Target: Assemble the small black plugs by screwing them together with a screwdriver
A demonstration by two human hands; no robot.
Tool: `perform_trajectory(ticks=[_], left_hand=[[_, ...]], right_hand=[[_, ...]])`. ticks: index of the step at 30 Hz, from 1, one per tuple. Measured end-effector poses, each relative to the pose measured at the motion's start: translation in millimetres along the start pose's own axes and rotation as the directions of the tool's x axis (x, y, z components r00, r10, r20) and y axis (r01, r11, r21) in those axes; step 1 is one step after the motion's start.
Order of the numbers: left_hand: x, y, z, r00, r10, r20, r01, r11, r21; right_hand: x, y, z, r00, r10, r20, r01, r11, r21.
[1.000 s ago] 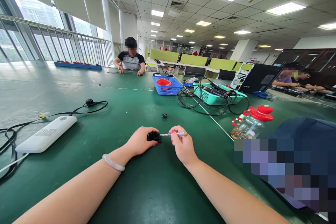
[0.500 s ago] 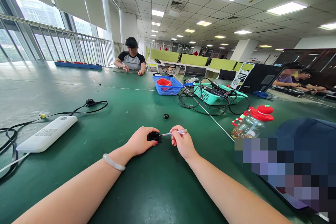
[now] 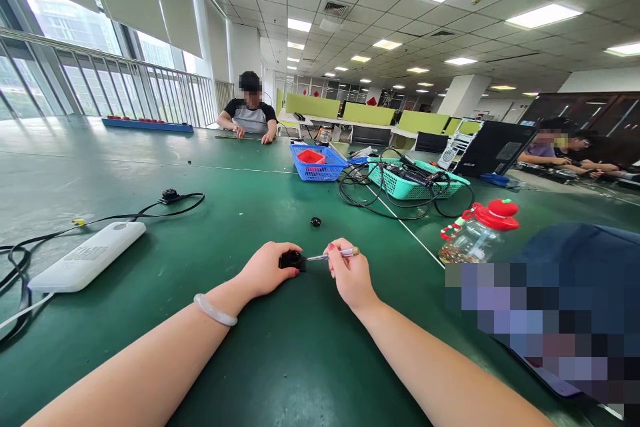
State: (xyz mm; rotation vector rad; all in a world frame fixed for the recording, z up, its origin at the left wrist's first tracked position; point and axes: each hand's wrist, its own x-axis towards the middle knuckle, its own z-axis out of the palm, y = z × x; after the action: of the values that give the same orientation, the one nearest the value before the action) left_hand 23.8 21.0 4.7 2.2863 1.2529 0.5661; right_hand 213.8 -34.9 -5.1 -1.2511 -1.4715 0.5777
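Note:
My left hand [image 3: 267, 270] grips a small black part [image 3: 292, 261] on the green table [image 3: 280, 360], with thumb and fingers around its left side. A screwdriver [image 3: 350, 251] with a clear handle and a thin metal shaft is held between the fingers of my right hand [image 3: 350, 273]. Its shaft points left, and the tip meets the right side of the black part. Just beyond my hands lies a small round black piece [image 3: 315, 221].
A white power bank [image 3: 90, 257] with cables lies left. Farther off are a blue basket [image 3: 320, 172], a green basket [image 3: 400, 188] with cables and a red-lidded jar [image 3: 475, 233]. A person [image 3: 251, 113] sits across; a dark blue cloth item [image 3: 590, 247] lies right.
The fingers of my right hand have shifted slightly on the screwdriver. My left hand and the black part look the same; the view has moved very slightly.

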Motion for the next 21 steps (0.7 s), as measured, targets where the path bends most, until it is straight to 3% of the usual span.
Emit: perform_trajectory(ticks=[3, 6, 14, 18, 21], left_hand=[[-0.2, -0.5, 0.0, 1.000, -0.002, -0.001, 0.002, 1.000, 0.003], [0.0, -1.0, 0.6, 1.000, -0.006, 0.000, 0.006, 1.000, 0.004], [0.4, -0.3, 1.2, 1.000, 0.003, -0.004, -0.003, 1.000, -0.016], [0.0, -0.5, 1.1, 1.000, 0.022, 0.004, -0.022, 1.000, -0.021], [0.3, -0.7, 1.3, 1.000, 0.024, 0.011, -0.024, 1.000, -0.002]], right_hand=[[4.4, 5.6, -0.3, 0.998, 0.055, 0.028, -0.058, 0.994, 0.098], [4.6, 3.1, -1.2, 0.998, 0.042, 0.053, -0.045, 0.998, 0.048], [-9.8, -19.7, -0.5, 0.958, -0.226, 0.176, 0.273, 0.906, -0.323], [-10.7, -18.8, 0.9, 0.931, -0.307, 0.197, 0.360, 0.860, -0.362], [-9.5, -17.5, -1.9, 0.931, -0.324, 0.166, 0.362, 0.875, -0.321]])
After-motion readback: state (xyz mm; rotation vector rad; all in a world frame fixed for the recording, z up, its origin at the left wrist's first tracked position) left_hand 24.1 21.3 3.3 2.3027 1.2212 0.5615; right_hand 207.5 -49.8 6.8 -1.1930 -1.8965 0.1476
